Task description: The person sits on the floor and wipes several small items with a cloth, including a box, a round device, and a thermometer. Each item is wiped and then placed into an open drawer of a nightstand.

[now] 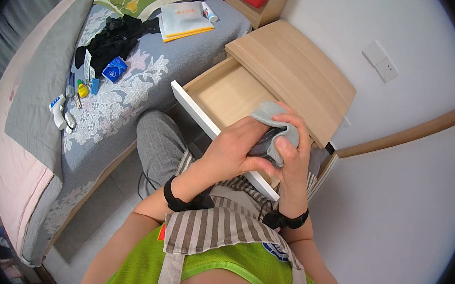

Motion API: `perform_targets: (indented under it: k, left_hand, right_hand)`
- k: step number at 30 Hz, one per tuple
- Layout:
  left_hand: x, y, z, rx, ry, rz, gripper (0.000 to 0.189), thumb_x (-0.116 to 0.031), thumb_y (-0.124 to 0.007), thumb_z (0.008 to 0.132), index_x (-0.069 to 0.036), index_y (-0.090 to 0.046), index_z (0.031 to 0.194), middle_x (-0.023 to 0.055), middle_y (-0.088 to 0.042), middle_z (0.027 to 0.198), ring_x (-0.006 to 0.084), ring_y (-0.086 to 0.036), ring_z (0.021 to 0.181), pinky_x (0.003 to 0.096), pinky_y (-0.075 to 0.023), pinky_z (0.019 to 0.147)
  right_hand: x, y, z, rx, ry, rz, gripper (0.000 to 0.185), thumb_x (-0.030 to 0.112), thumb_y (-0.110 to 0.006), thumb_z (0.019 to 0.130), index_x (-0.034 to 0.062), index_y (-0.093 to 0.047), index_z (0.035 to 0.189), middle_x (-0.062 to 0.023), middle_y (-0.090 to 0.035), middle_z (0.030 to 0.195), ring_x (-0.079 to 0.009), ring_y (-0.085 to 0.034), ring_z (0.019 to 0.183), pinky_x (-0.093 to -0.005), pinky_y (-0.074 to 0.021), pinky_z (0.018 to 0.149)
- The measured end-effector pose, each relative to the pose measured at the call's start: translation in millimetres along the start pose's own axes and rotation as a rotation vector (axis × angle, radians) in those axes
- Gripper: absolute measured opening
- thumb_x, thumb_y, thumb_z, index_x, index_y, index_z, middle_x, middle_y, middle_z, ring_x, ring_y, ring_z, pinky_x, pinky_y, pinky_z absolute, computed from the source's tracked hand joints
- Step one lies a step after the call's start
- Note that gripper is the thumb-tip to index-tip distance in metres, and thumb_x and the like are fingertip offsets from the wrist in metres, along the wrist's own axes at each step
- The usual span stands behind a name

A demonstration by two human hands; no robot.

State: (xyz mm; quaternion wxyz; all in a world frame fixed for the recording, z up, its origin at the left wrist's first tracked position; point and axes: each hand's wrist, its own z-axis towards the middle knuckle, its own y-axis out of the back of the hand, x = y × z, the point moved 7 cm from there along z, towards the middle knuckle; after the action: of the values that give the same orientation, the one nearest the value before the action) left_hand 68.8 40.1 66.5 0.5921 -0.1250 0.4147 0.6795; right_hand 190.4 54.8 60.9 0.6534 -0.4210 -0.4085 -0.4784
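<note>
Above the pulled-out drawer (232,91) of a wooden nightstand (296,70), my two hands meet around a dark, smooth object (263,148). My left hand (231,148) grips it from the left, thumb along the lower side and fingertips partly hidden. A grey cloth (265,110) wraps over its top and right side. My right hand (295,144) clasps this cloth against the object, thumb in front and fingers behind. Most of the dark object is covered, so its exact kind cannot be told.
The bed (132,104) on the left bears black clothing (111,42), a blue tissue pack (114,69), a yellow bottle (82,89), a white handheld thermometer (56,111) and a zip bag (183,20). A wall socket (386,69) and a white panel (386,198) are at right.
</note>
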Motion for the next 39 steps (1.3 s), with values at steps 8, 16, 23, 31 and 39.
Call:
perform_targets:
  k: [8,16,23,31,39]
  left_hand:
    - [-6,-8,5,-0.013,-0.035,-0.019,0.073,-0.028,-0.084,0.061,0.002,-0.052,0.119,0.0196,-0.059,0.114,0.0356,-0.058,0.106,0.0381,-0.0467,0.089]
    - [-9,-7,4,-0.107,-0.138,-0.113,0.066,-0.016,-0.079,0.059,-0.001,-0.053,0.117,0.0108,-0.059,0.121,0.0329,-0.055,0.108,0.0392,-0.0462,0.090]
    - [-4,-9,1,-0.131,-0.029,0.244,0.054,-0.004,-0.071,0.058,-0.002,-0.054,0.109,0.0149,-0.060,0.107,0.0361,-0.056,0.097,0.0405,-0.0472,0.079]
    - [-13,-10,-6,-0.226,-0.090,0.245,0.051,0.001,-0.071,0.062,0.005,-0.052,0.110,0.0228,-0.059,0.107,0.0415,-0.058,0.098,0.0429,-0.0491,0.082]
    - [-16,-11,1,-0.263,-0.215,0.031,0.056,0.000,-0.071,0.068,0.000,-0.048,0.119,0.0217,-0.058,0.119,0.0374,-0.058,0.108,0.0416,-0.0468,0.091]
  right_hand:
    - [9,7,-1,-0.210,0.023,0.066,0.026,0.017,-0.045,0.092,0.0006,-0.054,0.109,-0.0142,-0.054,0.113,-0.0176,-0.054,0.104,-0.0309,-0.0418,0.091]
    - [-17,16,-4,-0.368,-0.241,0.488,0.030,0.025,-0.045,0.096,0.0015,-0.050,0.112,-0.0103,-0.058,0.106,-0.0164,-0.059,0.093,-0.0293,-0.0476,0.083]
    - [16,6,-1,-0.156,0.327,-0.313,0.028,0.024,-0.052,0.090,0.0041,-0.054,0.110,-0.0161,-0.052,0.116,-0.0269,-0.052,0.107,-0.0400,-0.0419,0.090]
    - [40,-10,-6,-0.116,0.628,-0.664,0.033,0.020,-0.053,0.086,0.0032,-0.055,0.114,-0.0165,-0.053,0.112,-0.0301,-0.052,0.100,-0.0394,-0.0414,0.089]
    - [-14,4,9,-0.142,-0.223,0.603,0.037,0.023,-0.040,0.096,-0.0045,-0.051,0.118,-0.0153,-0.059,0.111,-0.0216,-0.059,0.101,-0.0318,-0.0462,0.090]
